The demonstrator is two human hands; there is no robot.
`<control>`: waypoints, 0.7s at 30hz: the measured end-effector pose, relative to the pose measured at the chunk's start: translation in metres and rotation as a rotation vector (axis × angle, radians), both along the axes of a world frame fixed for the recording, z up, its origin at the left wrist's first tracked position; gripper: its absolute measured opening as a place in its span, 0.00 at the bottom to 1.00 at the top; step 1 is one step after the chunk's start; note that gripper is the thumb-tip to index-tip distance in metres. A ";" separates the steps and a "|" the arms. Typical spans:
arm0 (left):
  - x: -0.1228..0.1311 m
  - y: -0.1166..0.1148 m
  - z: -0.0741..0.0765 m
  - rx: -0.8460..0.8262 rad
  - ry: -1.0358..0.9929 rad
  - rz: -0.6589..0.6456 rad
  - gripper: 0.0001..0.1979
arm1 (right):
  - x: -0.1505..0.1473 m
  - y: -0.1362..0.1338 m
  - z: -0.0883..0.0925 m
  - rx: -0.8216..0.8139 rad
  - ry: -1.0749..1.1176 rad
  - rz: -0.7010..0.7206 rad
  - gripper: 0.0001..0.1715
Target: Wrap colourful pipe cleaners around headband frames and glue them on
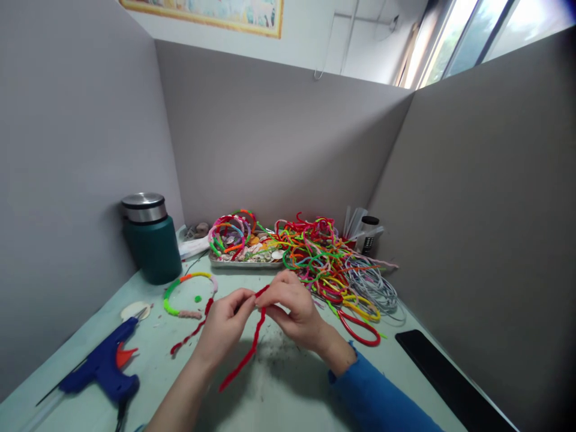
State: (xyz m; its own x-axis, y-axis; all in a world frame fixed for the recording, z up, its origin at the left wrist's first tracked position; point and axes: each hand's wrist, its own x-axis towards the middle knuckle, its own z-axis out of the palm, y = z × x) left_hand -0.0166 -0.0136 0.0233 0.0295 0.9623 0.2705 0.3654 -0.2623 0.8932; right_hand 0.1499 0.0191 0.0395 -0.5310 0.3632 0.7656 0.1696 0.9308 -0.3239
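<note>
A red pipe cleaner (256, 343) is pinched between both my hands over the middle of the table, its loose end hanging down toward me. The thumb and forefinger of my left hand (225, 321) are closed on it. My right hand (294, 307) grips it from the other side, fingertips meeting the left ones. Left of my left hand lies a ring (167, 298) wrapped in green, orange, yellow, lilac and pink fuzzy sections. Another length of red pipe cleaner (191, 337) shows beside that ring, partly hidden behind my left hand; I cannot tell whether the two are joined.
A blue glue gun (101, 367) lies at the left, near a dark green bottle (155, 249). Behind my hands stands a metal tray (243, 264) with wrapped rings and buttons. A heap of pipe cleaners (315, 252), red-handled scissors (360, 329) and a black bar (443, 378) are rightward. Grey partitions surround the table.
</note>
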 end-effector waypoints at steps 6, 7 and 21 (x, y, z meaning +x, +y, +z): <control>0.000 0.001 0.005 -0.037 -0.182 0.022 0.15 | 0.000 0.005 -0.007 0.169 -0.152 -0.024 0.05; 0.000 0.001 0.006 -0.047 -0.205 0.039 0.15 | 0.000 0.006 -0.008 0.198 -0.165 -0.037 0.06; 0.001 0.000 0.008 -0.136 -0.312 0.088 0.17 | 0.000 0.010 -0.012 -0.472 0.193 -0.081 0.14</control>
State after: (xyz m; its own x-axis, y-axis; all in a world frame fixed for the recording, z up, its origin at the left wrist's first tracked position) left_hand -0.0156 -0.0134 0.0312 -0.1187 0.9854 0.1224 0.0851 -0.1127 0.9900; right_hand 0.1500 0.0287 0.0275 -0.3522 0.7269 0.5895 0.1308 0.6620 -0.7380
